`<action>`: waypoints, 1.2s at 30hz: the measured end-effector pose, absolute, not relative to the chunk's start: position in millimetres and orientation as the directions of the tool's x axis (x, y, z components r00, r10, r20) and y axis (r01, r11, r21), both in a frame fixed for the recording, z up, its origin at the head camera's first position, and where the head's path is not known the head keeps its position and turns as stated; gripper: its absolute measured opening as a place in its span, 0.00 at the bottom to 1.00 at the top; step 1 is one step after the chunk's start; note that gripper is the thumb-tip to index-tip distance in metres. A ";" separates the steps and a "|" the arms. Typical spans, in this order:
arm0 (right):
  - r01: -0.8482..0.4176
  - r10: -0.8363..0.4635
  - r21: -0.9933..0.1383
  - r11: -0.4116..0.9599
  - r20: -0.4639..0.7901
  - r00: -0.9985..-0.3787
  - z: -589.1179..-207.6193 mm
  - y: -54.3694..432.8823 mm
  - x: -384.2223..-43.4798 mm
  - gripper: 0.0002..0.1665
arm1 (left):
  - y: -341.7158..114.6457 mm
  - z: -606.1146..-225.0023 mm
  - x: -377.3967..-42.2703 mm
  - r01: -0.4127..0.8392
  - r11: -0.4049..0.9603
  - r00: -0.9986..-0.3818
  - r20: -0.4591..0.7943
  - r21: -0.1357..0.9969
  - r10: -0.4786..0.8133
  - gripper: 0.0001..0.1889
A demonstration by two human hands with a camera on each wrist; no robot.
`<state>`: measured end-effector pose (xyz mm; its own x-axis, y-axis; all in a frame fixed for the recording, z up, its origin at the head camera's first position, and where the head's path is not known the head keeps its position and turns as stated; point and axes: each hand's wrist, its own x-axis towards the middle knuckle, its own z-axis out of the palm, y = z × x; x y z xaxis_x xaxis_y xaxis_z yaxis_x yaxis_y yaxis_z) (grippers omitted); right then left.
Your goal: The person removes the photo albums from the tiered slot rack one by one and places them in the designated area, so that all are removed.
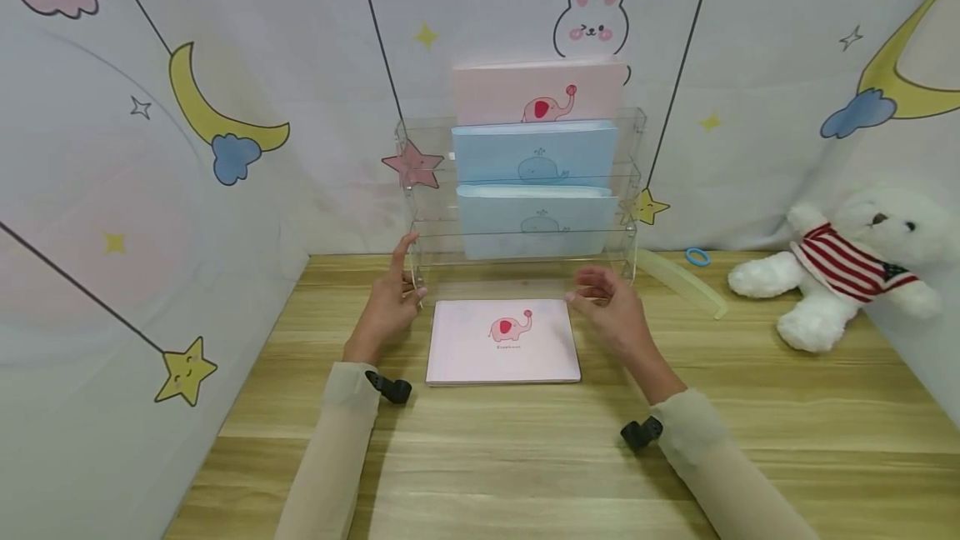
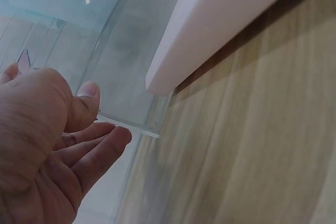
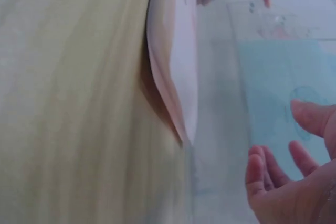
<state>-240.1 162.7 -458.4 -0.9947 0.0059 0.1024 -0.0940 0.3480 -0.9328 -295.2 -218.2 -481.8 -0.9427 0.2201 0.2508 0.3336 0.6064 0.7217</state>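
Observation:
A clear tiered rack (image 1: 442, 244) stands against the back cloth. My left hand (image 1: 390, 302) is at its lower left side, thumb and fingers on either side of the clear side panel (image 2: 142, 128), gripping it; the index finger points up along the side. My right hand (image 1: 618, 315) hovers by the rack's lower right, fingers loosely curled with nothing between them. Between the hands, a pink elephant booklet (image 1: 465, 348) lies flat on the table before the rack. The rack holds another pink booklet (image 1: 487, 94) at the top and two light-blue whale booklets, upper (image 1: 487, 155) and lower (image 1: 487, 219).
A white teddy bear (image 1: 847, 273) in a striped shirt sits at the right on the wooden table (image 1: 487, 457). Right of the rack lie a pale yellow-green strip (image 1: 686, 282) and a small blue ring (image 1: 697, 257). Printed cloth walls (image 1: 315, 48) enclose the back and sides.

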 end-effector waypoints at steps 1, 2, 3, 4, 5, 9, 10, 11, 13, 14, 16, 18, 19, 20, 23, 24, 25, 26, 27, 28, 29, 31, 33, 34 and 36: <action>-0.101 0.008 -0.934 0.342 0.111 -0.994 -456.0 163.2 -240.4 0.33 | -218.2 -481.8 -295.3 0.334 0.607 -0.943 0.251 0.721 0.221 0.56; -0.111 0.010 -0.934 0.339 0.122 -0.993 -453.6 163.8 -240.4 0.34 | -218.1 -481.9 -295.5 0.335 0.608 -0.942 0.252 0.720 0.222 0.55; -0.122 0.010 -0.935 0.334 0.133 -0.991 -451.2 164.3 -240.7 0.34 | -218.1 -482.1 -295.5 0.336 0.608 -0.942 0.253 0.720 0.221 0.55; -0.131 0.011 -0.936 0.326 0.142 -0.990 -448.7 164.7 -241.1 0.35 | -218.1 -482.2 -295.5 0.337 0.609 -0.941 0.254 0.718 0.222 0.55; -0.140 0.014 -0.937 0.321 0.152 -0.988 -446.6 165.4 -241.8 0.35 | -218.2 -482.3 -295.5 0.337 0.609 -0.942 0.255 0.718 0.220 0.55; -0.172 0.026 -0.940 0.294 0.188 -0.982 -439.1 168.4 -244.3 0.34 | -218.2 -482.4 -295.6 0.338 0.610 -0.941 0.257 0.717 0.219 0.56; -0.184 0.029 -0.938 0.292 0.201 -0.979 -437.7 169.3 -245.0 0.34 | -218.1 -482.4 -295.5 0.338 0.611 -0.941 0.258 0.715 0.219 0.56; -0.195 0.034 -0.937 0.289 0.214 -0.976 -436.7 170.5 -245.9 0.34 | -218.0 -482.3 -295.5 0.338 0.612 -0.941 0.257 0.715 0.219 0.56; -0.217 0.044 -0.936 0.279 0.238 -0.970 -434.5 172.4 -247.6 0.34 | -217.8 -482.1 -295.3 0.337 0.614 -0.941 0.258 0.714 0.217 0.56; -0.228 0.050 -0.933 0.279 0.251 -0.967 -433.3 173.4 -248.5 0.34 | -217.7 -481.8 -295.2 0.335 0.614 -0.942 0.257 0.715 0.216 0.56; -0.246 0.062 -0.927 0.283 0.273 -0.960 -430.7 174.9 -250.3 0.33 | -217.4 -481.5 -295.1 0.330 0.616 -0.944 0.253 0.715 0.212 0.56; -0.259 0.079 -0.925 0.278 0.291 -0.953 -427.3 176.0 -252.3 0.33 | -217.4 -481.3 -295.0 0.325 0.616 -0.946 0.250 0.718 0.208 0.56; -0.266 0.087 -0.924 0.273 0.300 -0.950 -425.2 176.6 -253.4 0.33 | -217.3 -481.2 -295.1 0.322 0.618 -0.947 0.247 0.717 0.206 0.56; -0.272 0.095 -0.922 0.275 0.308 -0.947 -422.8 177.0 -254.2 0.32 | -217.2 -481.1 -295.0 0.320 0.619 -0.947 0.245 0.717 0.206 0.57; -0.290 0.120 -0.920 0.263 0.330 -0.936 -415.4 178.1 -256.8 0.32 | -217.2 -480.8 -294.6 0.317 0.623 -0.948 0.243 0.715 0.204 0.57; -0.295 0.128 -0.920 0.260 0.335 -0.933 -412.9 178.4 -257.6 0.32 | -217.2 -480.7 -294.5 0.317 0.625 -0.949 0.242 0.714 0.204 0.56; -0.301 0.134 -0.918 0.257 0.342 -0.930 -410.6 178.7 -258.4 0.32 | -217.2 -480.6 -294.3 0.316 0.627 -0.949 0.241 0.712 0.204 0.56; -0.308 0.139 -0.916 0.258 0.351 -0.926 -408.4 179.0 -259.1 0.31 | -217.1 -480.5 -294.2 0.315 0.628 -0.949 0.240 0.712 0.203 0.56; -0.316 0.144 -0.914 0.254 0.359 -0.922 -406.5 179.3 -260.1 0.31 | -217.1 -480.5 -294.2 0.314 0.628 -0.949 0.240 0.712 0.202 0.56; -0.324 0.149 -0.913 0.249 0.367 -0.918 -404.9 179.5 -261.1 0.32 | -217.1 -480.5 -294.3 0.314 0.628 -0.949 0.241 0.712 0.202 0.56; -0.332 0.154 -0.910 0.248 0.375 -0.914 -403.4 179.6 -262.1 0.32 | -217.1 -480.6 -294.4 0.315 0.628 -0.949 0.242 0.712 0.202 0.55; -0.346 0.163 -0.904 0.253 0.392 -0.905 -401.5 179.9 -264.1 0.32 | -217.1 -480.7 -294.6 0.317 0.625 -0.948 0.245 0.713 0.202 0.54; -0.350 0.178 -0.899 0.263 0.402 -0.898 -400.3 179.9 -265.9 0.32 | -217.0 -480.9 -294.8 0.319 0.624 -0.948 0.247 0.713 0.203 0.54; -0.349 0.186 -0.897 0.270 0.404 -0.895 -399.8 180.0 -266.8 0.32 | -216.9 -480.8 -294.8 0.320 0.622 -0.947 0.247 0.714 0.204 0.54; -0.348 0.200 -0.894 0.282 0.409 -0.890 -398.9 180.0 -268.2 0.32 | -216.6 -480.5 -294.6 0.318 0.619 -0.948 0.244 0.718 0.204 0.55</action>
